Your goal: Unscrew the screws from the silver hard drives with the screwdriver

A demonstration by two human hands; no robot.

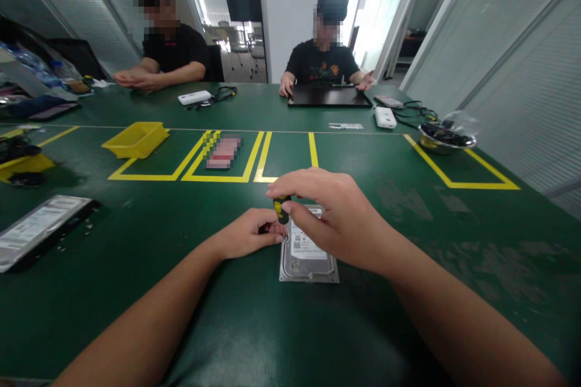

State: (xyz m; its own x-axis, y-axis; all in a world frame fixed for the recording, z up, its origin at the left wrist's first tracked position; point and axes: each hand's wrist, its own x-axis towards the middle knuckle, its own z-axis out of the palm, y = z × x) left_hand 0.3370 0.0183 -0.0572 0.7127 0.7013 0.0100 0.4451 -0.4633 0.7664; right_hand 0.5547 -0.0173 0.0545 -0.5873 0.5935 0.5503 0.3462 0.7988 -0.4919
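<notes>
On the green tabletop [181, 242], just ahead of the person at twelve o'clock, lay a hard drive [308, 254], flat and label up. The right hand [331, 211] was closed from above on the black-and-yellow handle of a small screwdriver [282, 208], held upright at the drive's far-left corner. The left hand [247, 233] rested at the drive's nine o'clock side, its fingers pinched together low by the tool's shaft; whether they touched the shaft or the drive could not be told.

The drive looked like a stiff metal block, probably dense for its size and smooth on its casing, so it would likely slide on the tabletop unless steadied by its side edges. The labelled face seemed best left alone.

At ten o'clock sat a yellow bin [136, 139], and at nine o'clock another drive [40, 230] with loose bits beside it. Two other people sat across the tabletop at eleven and twelve o'clock, one with hands on a dark laptop [329, 97]. A metal bowl [447, 136] stood at two o'clock.
</notes>
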